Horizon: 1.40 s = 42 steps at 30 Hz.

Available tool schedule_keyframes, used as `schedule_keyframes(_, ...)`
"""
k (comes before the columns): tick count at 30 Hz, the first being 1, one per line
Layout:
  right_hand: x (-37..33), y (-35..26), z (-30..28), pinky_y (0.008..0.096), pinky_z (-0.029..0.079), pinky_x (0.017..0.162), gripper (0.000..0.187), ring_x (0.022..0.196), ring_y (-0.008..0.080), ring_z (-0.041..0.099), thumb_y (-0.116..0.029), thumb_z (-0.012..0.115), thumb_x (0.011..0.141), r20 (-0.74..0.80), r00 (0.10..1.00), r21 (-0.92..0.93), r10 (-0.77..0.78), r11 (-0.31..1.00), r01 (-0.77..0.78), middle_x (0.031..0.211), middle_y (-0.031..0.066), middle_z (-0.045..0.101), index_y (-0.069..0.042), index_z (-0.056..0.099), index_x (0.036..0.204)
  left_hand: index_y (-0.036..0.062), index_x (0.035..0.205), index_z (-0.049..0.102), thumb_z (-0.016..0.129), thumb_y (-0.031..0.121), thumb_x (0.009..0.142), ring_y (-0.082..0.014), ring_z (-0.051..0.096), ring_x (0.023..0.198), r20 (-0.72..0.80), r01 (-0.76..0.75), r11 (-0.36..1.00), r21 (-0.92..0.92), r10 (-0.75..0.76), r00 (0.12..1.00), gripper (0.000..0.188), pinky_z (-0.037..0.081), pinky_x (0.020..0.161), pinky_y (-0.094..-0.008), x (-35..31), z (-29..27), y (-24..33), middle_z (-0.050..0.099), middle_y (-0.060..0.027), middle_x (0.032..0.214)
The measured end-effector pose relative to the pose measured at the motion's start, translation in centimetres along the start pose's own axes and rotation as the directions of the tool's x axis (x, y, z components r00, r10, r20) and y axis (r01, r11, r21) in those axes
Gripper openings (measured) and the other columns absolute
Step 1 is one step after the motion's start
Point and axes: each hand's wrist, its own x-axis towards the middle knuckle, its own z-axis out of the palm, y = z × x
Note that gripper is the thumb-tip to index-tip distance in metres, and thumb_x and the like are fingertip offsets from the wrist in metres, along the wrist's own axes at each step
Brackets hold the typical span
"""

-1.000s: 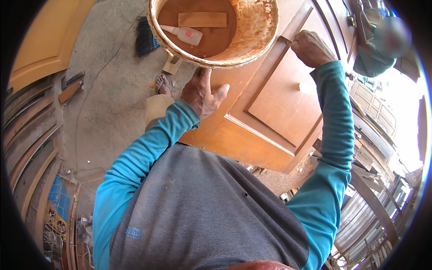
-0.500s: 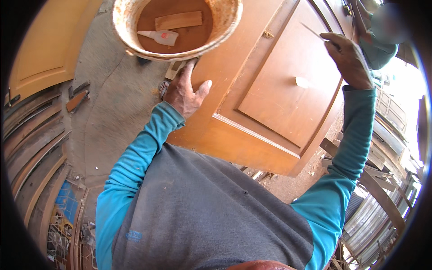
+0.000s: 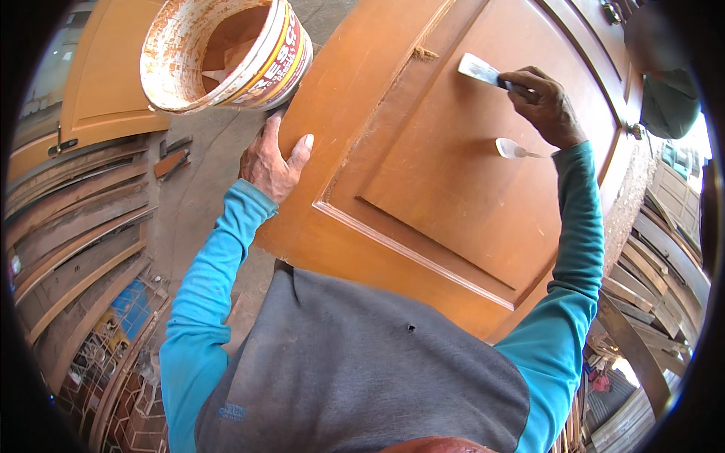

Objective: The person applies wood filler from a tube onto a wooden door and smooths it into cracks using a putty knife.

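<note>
Right hand (image 3: 538, 106) wrapped round putty knife (image 3: 481, 71) over door (image 3: 445, 181); knife's long axis runs leftward, blade toward door's left edge. Bucket (image 3: 177, 57) tilted beyond that edge; left hand (image 3: 270, 166) nearer it, thumb free, fingers behind bucket's base, can't tell from here if gripping. Red-and-yellow label (image 3: 285, 64) lettered; blue print (image 3: 232, 411) on grey shirt (image 3: 362, 362) unreadable.

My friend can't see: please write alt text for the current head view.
The wearer's right hand holds a scraper over a brown wooden door; the left hand, fingers partly hidden, is at a tilted, stained bucket.
</note>
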Motion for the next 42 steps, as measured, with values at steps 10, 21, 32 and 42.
schedule_keyframes(10,4.3,-0.7,2.4,0.0440,0.052,0.074,0.023,0.083,0.0328,0.067,-0.009,0.067,0.095,0.041,0.942,-0.097,-0.332,0.937,0.335,0.098,0.0105,0.068,-0.007,0.077,0.116,-0.0034,0.134,0.057,0.069,0.036,0.102,-0.0490,0.071,0.106,-0.017,0.030,0.996,0.079,-0.029,0.999,0.053,0.057,0.090,-0.0532,-0.3,0.2,0.5,0.071,-0.0297,0.119)
schedule_keyframes(21,4.6,-2.2,1.9,0.0446,0.054,0.077,0.020,0.085,0.0358,0.067,-0.010,0.068,0.096,0.108,0.938,-0.094,-0.329,0.936,0.340,0.096,0.0136,0.068,-0.002,0.076,0.113,-0.0038,0.131,0.059,0.068,0.039,0.102,-0.0480,0.072,0.103,-0.021,0.039,0.996,0.085,-0.038,0.999,0.052,0.058,0.088,-0.0530,0.0,0.1,1.3,0.072,-0.0301,0.116)
schedule_keyframes(32,5.6,-3.3,0.9,0.0431,0.052,0.074,0.022,0.080,0.0338,0.065,-0.014,0.076,0.085,0.195,0.949,-0.006,-0.247,0.967,0.253,0.088,0.0153,0.066,0.001,0.073,0.101,-0.0034,0.130,0.059,0.068,0.040,0.103,-0.0470,0.072,0.103,-0.017,0.033,0.997,0.077,-0.031,0.999,0.052,0.058,0.088,-0.0525,0.1,0.0,0.9,0.072,-0.0290,0.116)
schedule_keyframes(42,5.9,-4.7,1.1,0.0446,0.048,0.072,0.019,0.077,0.0344,0.060,-0.014,0.075,0.083,0.274,0.952,-0.096,-0.136,0.981,0.168,0.082,0.0159,0.063,0.001,0.067,0.090,-0.0051,0.142,0.056,0.065,0.035,0.105,-0.0481,0.068,0.115,0.039,0.095,0.994,0.048,-0.097,0.995,0.055,0.054,0.099,-0.0494,-0.1,-0.3,1.6,0.069,-0.0303,0.125)
